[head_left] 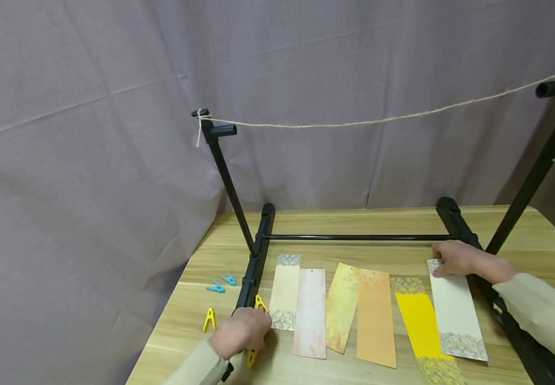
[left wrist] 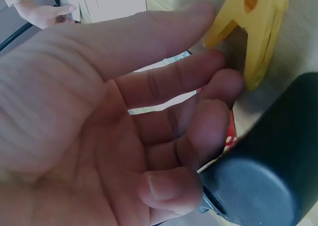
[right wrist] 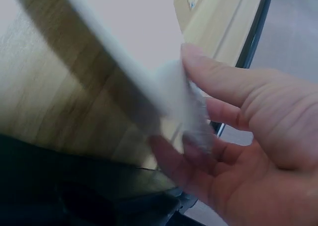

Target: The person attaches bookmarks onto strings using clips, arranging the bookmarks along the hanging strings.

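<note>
My right hand (head_left: 465, 261) pinches the top end of a white card (head_left: 457, 310) with a patterned lace-like band near its lower end. In the right wrist view the card (right wrist: 134, 32) is tilted up off the wood between thumb and fingers. Over the stand's left foot, my left hand (head_left: 242, 330) has its fingers loosely bent. Close by its thumb and index finger is a yellow clothespin (left wrist: 253, 32), with a gap between those fingertips. A red thing (left wrist: 230, 131), partly hidden, shows behind the fingers.
Patterned cards lie in a row, among them a pink card (head_left: 311, 315), an orange card (head_left: 375, 321) and a yellow card (head_left: 419, 321). Blue clothespins (head_left: 216, 287) and another yellow clothespin (head_left: 210, 320) lie at left. A string (head_left: 335, 125) spans the black stand (head_left: 229, 187).
</note>
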The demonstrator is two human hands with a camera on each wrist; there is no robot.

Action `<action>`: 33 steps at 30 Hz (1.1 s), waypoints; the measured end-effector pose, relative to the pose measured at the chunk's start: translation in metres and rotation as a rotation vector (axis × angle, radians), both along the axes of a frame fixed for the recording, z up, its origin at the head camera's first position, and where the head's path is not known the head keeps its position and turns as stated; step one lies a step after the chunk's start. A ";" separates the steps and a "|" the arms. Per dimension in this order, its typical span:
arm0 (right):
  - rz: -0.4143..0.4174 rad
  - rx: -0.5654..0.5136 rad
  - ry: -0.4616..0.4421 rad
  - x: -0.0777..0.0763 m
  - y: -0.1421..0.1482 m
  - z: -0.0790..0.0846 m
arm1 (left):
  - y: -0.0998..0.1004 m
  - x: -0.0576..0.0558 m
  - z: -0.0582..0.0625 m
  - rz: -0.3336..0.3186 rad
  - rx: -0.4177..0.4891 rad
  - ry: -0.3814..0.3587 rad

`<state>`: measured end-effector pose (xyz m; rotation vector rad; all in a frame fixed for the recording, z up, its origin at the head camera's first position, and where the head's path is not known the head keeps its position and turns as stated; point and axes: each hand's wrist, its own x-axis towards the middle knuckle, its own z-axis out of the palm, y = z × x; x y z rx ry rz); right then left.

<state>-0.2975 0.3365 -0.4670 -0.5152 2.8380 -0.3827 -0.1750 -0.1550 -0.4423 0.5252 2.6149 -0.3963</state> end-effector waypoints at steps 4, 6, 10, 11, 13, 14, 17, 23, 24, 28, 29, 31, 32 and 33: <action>-0.011 -0.018 0.029 0.002 0.000 0.001 | 0.001 -0.001 -0.003 -0.022 -0.016 0.027; -0.003 -0.048 0.054 0.003 0.001 0.003 | 0.001 -0.001 -0.004 -0.045 -0.017 0.043; 0.023 -0.117 0.118 0.005 0.001 0.010 | 0.001 -0.003 -0.004 -0.057 -0.001 0.053; 0.028 -0.131 0.131 0.006 0.001 0.012 | 0.001 -0.004 -0.004 -0.051 0.008 0.045; 0.037 -0.150 0.155 0.007 0.001 0.016 | 0.001 -0.006 -0.004 -0.035 0.038 0.022; 0.032 -0.160 0.157 0.008 0.001 0.019 | 0.001 -0.007 -0.003 -0.030 0.055 0.007; 0.036 -0.179 0.185 0.011 -0.001 0.025 | 0.000 -0.010 -0.002 -0.030 0.120 -0.020; 0.052 -0.236 0.277 0.019 -0.004 0.035 | 0.000 -0.016 0.006 -0.118 0.241 0.023; 0.045 -0.241 0.292 0.022 -0.005 0.037 | 0.000 -0.017 0.008 -0.138 0.271 0.040; 0.008 -0.259 0.352 0.030 -0.010 0.044 | 0.002 -0.022 0.011 -0.187 0.369 0.077; 0.000 -0.262 0.365 0.032 -0.011 0.046 | 0.003 -0.024 0.012 -0.193 0.387 0.080; -0.010 -0.266 0.382 0.034 -0.013 0.049 | 0.006 -0.026 0.013 -0.203 0.411 0.074; -0.012 -0.268 0.383 0.035 -0.013 0.050 | 0.007 -0.028 0.014 -0.212 0.420 0.072; -0.017 -0.269 0.381 0.036 -0.014 0.051 | 0.009 -0.029 0.015 -0.226 0.424 0.074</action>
